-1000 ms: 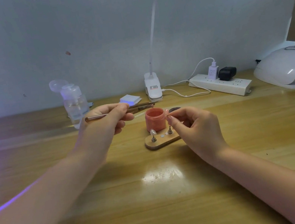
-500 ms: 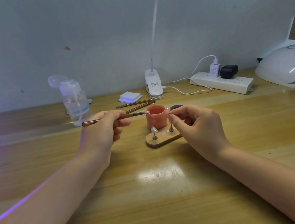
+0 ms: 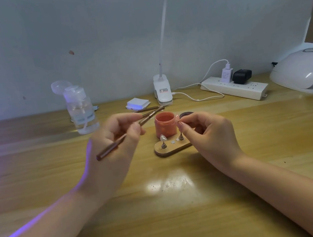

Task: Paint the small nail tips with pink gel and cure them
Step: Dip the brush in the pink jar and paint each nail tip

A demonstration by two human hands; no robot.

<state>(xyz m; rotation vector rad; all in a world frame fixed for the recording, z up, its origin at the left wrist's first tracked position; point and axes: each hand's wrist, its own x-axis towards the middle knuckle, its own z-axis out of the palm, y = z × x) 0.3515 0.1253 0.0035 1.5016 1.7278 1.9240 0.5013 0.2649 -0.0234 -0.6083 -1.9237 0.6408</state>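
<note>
Brush (image 3: 125,137) pinched in left hand (image 3: 112,147), nail tip (image 3: 177,119) pinched in right hand (image 3: 208,132), beside gel jar (image 3: 165,124).

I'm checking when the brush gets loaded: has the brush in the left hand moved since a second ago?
Yes. The brush has swung from level to tilted, its rear end dropped toward the camera, its tip now pointing up toward the fixed pink gel jar; the left hand grips it.

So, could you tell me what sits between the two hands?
In the head view, the pink gel jar stands between the left hand and right hand.
</note>
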